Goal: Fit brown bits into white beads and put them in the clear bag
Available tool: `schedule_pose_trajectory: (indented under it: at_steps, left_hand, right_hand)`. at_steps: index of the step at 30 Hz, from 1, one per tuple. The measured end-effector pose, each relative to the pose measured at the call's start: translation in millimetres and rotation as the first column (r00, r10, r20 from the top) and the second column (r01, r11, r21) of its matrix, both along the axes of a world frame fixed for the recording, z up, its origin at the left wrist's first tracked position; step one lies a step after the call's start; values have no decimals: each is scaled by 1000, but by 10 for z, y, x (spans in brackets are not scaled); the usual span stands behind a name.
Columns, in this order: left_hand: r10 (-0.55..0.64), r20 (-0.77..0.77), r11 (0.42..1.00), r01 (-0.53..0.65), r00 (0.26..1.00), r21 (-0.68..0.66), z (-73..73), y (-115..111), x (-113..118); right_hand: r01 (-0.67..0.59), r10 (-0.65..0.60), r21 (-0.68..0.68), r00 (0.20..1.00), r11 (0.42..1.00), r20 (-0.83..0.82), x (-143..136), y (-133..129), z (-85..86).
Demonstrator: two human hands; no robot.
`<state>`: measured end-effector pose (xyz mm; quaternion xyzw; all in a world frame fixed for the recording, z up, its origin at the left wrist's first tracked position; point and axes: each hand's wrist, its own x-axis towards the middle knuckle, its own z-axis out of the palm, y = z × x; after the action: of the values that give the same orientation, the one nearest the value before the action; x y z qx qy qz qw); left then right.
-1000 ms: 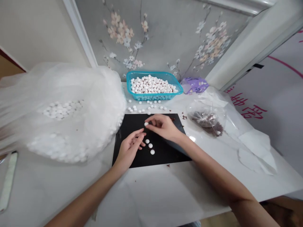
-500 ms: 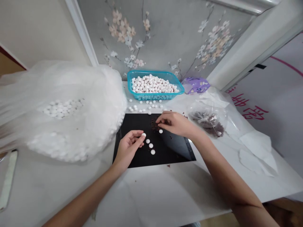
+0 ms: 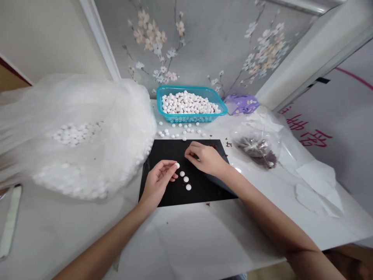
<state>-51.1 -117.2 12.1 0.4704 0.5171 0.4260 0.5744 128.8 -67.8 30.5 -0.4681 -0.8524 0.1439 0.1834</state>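
Between the thumb and forefinger of my left hand [image 3: 160,181] is a small white ball [image 3: 177,165]. My right hand [image 3: 205,156] is a little to its right, thumb and fingertips pinched together over a black mat [image 3: 169,196]; whatever they hold is too small or hidden to make out. Three more white balls lie in a slanting row on the mat beside my left hand, the nearest one [image 3: 188,187] with tiny dark brown bits by it. Part of another white ball shows under my right hand, which also covers most of a heap of brown bits.
Behind the mat stands a blue basket [image 3: 192,118] of white balls, with several loose ones before it. A big white bag [image 3: 116,116] of balls fills the left. Rightward lie a clear bag [image 3: 256,149] of brown pieces, a purple packet [image 3: 243,104] and white paper [image 3: 317,179].
My right hand has moved left and slightly down from the brown heap, and its fingertips are now pinched closer to my left hand. The left hand holds its ball almost unmoved.
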Motion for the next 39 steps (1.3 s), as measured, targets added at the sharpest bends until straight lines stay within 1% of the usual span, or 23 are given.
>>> schedule_pose_trajectory:
  at_steps: [3, 6, 10, 16, 21, 24, 30, 34, 39]
  left_hand:
    - [2, 27, 1000, -2, 1000, -1, 4, -1, -6]
    - [31, 33, 999, -30, 999, -27, -1, 4, -13]
    - [58, 49, 998, -56, 997, -32, -16, 13, -21]
    - [68, 66, 997, -66, 995, -37, -16, 11, -20]
    - [75, 49, 997, -74, 996, -27, -22, 14, -25]
    - [85, 77, 996, -83, 993, -36, -34, 19, -33]
    - [73, 87, 997, -71, 994, -34, -60, 16, -43]
    - [88, 96, 996, -84, 992, -41, -61, 23, -49]
    - [110, 160, 991, -97, 981, -88, -29, 44, -55]
  right_hand:
    - [41, -31, 56, 985, 998, -167, -89, -102, 5]
    - [35, -11, 104, 975, 994, -223, -174, -196, -3]
    - [3, 24, 130, 977, 991, -211, -223, -256, -26]
    - [-36, 62, 151, 983, 988, -172, -226, -261, -35]
    - [-95, 116, 115, 975, 989, -191, -200, -257, -8]
    - [-143, 159, 91, 966, 986, -202, -176, -264, 11]
    - [-191, 199, 65, 965, 979, -172, -181, -267, -6]
    - [-153, 169, 98, 968, 983, -184, -190, -264, -37]
    - [-76, 111, 144, 959, 987, -259, -193, -274, -71]
